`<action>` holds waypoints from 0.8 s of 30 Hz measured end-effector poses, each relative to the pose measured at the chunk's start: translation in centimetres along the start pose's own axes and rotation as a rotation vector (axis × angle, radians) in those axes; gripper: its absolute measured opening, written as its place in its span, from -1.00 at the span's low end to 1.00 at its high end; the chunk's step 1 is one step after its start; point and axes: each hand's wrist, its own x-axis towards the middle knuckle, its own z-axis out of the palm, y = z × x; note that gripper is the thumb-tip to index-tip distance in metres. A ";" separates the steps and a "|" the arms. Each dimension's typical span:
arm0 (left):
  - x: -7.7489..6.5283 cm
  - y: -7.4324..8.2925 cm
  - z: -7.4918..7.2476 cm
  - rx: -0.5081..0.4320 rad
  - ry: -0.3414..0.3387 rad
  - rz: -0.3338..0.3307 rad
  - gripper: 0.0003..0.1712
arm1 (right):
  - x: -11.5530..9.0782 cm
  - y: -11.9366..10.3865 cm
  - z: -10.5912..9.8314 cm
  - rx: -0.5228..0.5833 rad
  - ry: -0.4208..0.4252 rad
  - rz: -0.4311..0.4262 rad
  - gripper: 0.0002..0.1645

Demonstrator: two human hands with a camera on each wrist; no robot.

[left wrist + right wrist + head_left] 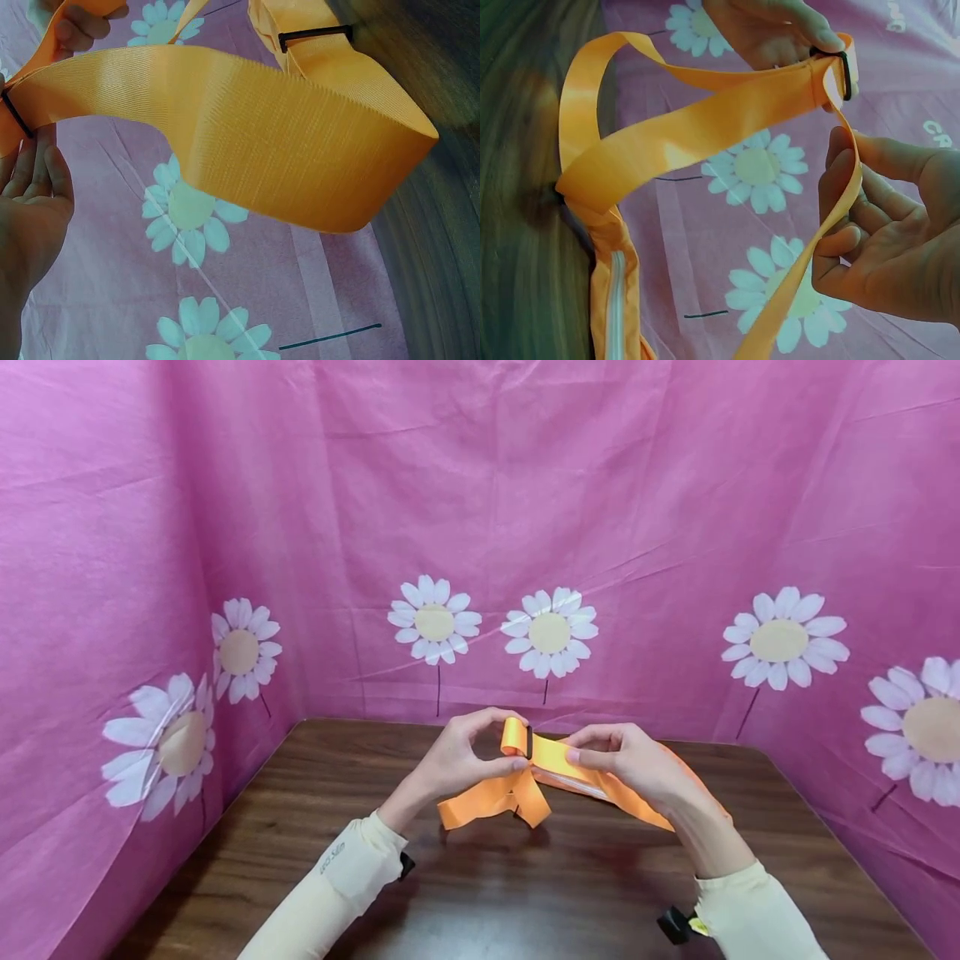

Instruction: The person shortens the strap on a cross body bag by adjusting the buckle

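An orange webbing strap (553, 758) runs between both hands above the table. It passes through a black slider buckle (847, 75), beyond which a short loop (513, 737) stands up. My left hand (472, 750) pinches the strap at the slider, with the thumb right at the buckle's edge in the right wrist view. To the right, my right hand (633, 768) pinches the flat strap between thumb and fingers. A long strap loop (285, 150) hangs below the slider. It leads to an orange pouch with a white zipper (616, 300), partly hidden behind the right hand.
Near the pouch, a second black buckle (315, 35) sits on the strap. Beneath everything is a dark wood-grain table (480, 893). A pink cloth (637, 485) printed with white daisies encloses the table at the back and both sides.
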 end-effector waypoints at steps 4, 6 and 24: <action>0.2 -0.1 0.2 0.018 0.008 0.021 -0.44 | 0.3 -0.1 0.5 0.048 0.004 -0.029 -0.62; 0.2 -0.1 0.4 0.022 0.012 0.019 -0.46 | 0.3 -0.2 0.9 0.073 0.007 -0.045 -0.62; 0.0 -0.6 1.6 0.052 -0.010 0.071 -0.52 | 0.3 -1.0 4.0 0.260 0.125 -0.033 -0.54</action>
